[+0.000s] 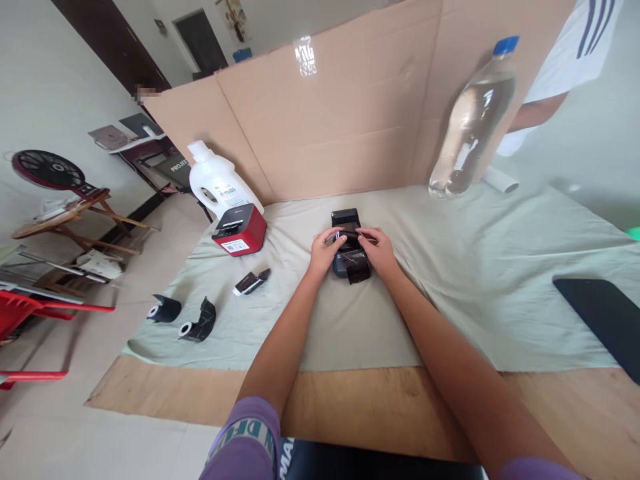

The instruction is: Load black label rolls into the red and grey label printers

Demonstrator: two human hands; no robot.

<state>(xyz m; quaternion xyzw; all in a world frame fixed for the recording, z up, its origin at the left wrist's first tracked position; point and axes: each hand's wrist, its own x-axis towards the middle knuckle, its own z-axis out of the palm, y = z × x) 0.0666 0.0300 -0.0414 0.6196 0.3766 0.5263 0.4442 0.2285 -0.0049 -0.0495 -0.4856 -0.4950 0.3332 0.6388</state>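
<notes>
A small black device (pixel 345 221) with its lid up lies on the pale green cloth (pixel 475 267) in the middle of the table. My left hand (pixel 324 251) grips its left side, fingers curled over the open top. My right hand (pixel 379 251) grips the right side, thumb and fingers pinching a thin dark strip across the opening. A strip of black film (pixel 358 269) hangs out at the device's near end, between my two hands.
A red and black label printer (pixel 240 230) and a white jug (pixel 215 179) stand at the left. Black roll pieces (pixel 199 323) and a small cartridge (pixel 251 282) lie nearby. A clear water bottle (pixel 473 123) stands by the cardboard wall; a black tablet (pixel 603 317) lies right. Another person's arm (pixel 543 107) shows behind.
</notes>
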